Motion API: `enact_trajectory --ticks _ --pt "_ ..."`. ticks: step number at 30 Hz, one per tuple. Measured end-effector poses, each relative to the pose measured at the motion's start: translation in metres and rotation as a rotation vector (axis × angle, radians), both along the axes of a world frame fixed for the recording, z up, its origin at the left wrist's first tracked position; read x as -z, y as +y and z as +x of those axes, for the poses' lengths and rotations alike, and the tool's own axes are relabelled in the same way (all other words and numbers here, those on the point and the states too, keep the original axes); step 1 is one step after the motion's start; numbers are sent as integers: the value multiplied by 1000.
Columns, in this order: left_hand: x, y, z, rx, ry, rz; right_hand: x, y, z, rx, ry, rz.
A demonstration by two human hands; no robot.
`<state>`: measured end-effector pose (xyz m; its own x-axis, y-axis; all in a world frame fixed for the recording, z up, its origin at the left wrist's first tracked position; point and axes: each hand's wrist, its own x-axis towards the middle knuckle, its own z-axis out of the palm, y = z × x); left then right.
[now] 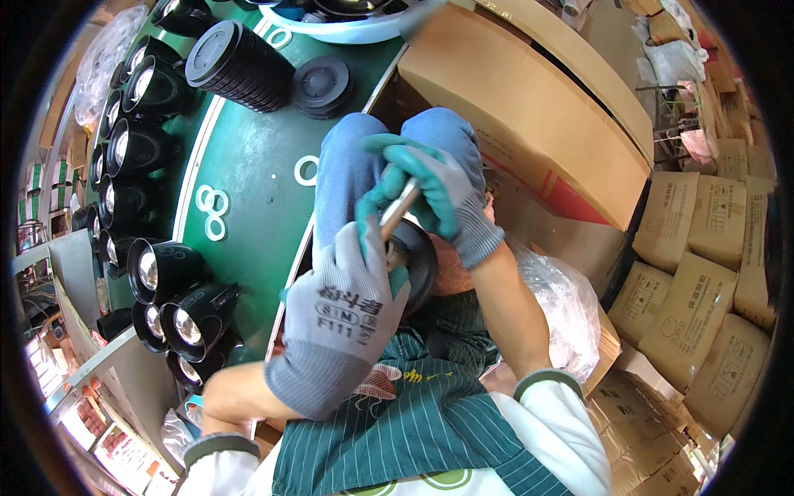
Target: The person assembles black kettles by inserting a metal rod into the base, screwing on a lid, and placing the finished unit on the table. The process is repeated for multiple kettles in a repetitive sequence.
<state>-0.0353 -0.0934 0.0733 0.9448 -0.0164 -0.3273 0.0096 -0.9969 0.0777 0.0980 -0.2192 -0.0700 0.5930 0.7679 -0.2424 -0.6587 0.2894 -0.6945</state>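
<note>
Both hands wear grey gloves with green fingers and work close together over my lap. My right hand [447, 194] is closed around a pale stick-shaped tool [400, 210], whose lower end points down at a black round part [418, 260]. My left hand [341, 289] lies over the near left side of that part, its fingers bent around the part and the tool's lower end. The left palm and glove hide much of the black part, so its full shape cannot be seen. The tool's exact kind cannot be made out.
A green table [256, 178] on the left carries white rings [214, 202], a tall stack of black lids [236, 66], a shorter lid stack [322, 85] and rows of black cups [153, 157] with shiny insides. A large cardboard box [529, 107] stands right; cartons [691, 306] stack beyond.
</note>
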Motion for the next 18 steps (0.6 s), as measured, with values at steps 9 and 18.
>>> enact_trajectory --ticks 9,18 --pt "37 57 2 -8 -312 -484 10 -27 -33 24 -10 289" --pt "83 97 74 269 -162 -1148 -50 -40 -33 -231 -1214 293"
